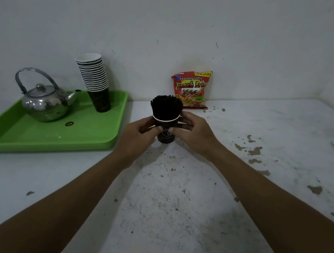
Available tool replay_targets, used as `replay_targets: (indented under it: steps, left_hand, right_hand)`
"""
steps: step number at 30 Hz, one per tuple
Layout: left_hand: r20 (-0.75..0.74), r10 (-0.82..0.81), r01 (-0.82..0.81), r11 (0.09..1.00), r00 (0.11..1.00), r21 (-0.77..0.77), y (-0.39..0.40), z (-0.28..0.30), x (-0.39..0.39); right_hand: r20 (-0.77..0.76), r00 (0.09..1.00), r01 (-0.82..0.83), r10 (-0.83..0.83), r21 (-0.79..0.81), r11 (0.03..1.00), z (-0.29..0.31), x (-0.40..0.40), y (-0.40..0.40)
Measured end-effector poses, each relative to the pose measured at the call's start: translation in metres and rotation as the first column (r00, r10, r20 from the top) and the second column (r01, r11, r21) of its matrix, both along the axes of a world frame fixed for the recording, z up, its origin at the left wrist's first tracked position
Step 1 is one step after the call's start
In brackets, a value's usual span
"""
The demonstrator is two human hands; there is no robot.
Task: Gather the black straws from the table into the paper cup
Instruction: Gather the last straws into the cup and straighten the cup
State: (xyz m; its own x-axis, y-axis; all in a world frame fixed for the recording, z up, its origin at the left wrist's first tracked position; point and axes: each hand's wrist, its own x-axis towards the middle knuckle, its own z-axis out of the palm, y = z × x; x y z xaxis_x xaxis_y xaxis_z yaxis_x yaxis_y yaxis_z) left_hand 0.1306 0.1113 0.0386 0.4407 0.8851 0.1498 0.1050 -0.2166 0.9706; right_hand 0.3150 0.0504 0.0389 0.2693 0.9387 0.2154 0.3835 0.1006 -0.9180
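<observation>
A dark paper cup [166, 134] with a white rim stands upright on the white table [171, 212], near its middle. A thick bundle of black straws [166, 107] stands in it, fanning out above the rim. My left hand [139, 132] grips the cup's left side, with a few loose straw ends showing between its fingers. Against the cup's right side my right hand [193, 133] is wrapped, thumb on the front, and straw ends stick out by its fingers too.
A green tray [52, 138] at the left holds a steel kettle [45, 101] and a leaning stack of paper cups [95, 80]. A red snack bag [191, 89] leans on the wall behind the cup. The table surface is stained and chipped.
</observation>
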Motion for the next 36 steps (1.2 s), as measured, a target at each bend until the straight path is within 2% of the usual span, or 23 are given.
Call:
replay_targets:
  steps: [2, 13, 20, 29, 36]
  left_hand:
    - [0.012, 0.006, -0.006, 1.000, 1.000, 0.005, -0.001, -0.002, 0.002]
    - [0.008, 0.043, -0.044, 0.998, 0.999, 0.056, 0.054, 0.011, 0.009]
    - [0.017, 0.088, -0.085, 0.988, 0.996, -0.128, 0.113, 0.022, 0.023]
    - [0.030, 0.162, -0.151, 0.963, 0.986, -0.223, 0.156, 0.014, 0.040]
    - [0.046, 0.190, -0.174, 0.957, 0.981, -0.233, 0.163, 0.012, 0.051]
  right_hand:
    - [0.060, 0.998, 0.007, -0.007, 0.005, 1.000, -0.003, -0.003, 0.004]
    - [0.036, 0.998, 0.043, -0.046, 0.073, 0.996, 0.010, -0.014, 0.062]
    - [0.004, 0.990, 0.141, -0.142, 0.091, 0.986, 0.002, -0.022, 0.124]
    - [-0.012, 0.981, 0.191, -0.191, 0.135, 0.972, -0.014, -0.027, 0.170]
    - [-0.005, 0.974, 0.223, -0.225, 0.150, 0.963, -0.020, -0.026, 0.183]
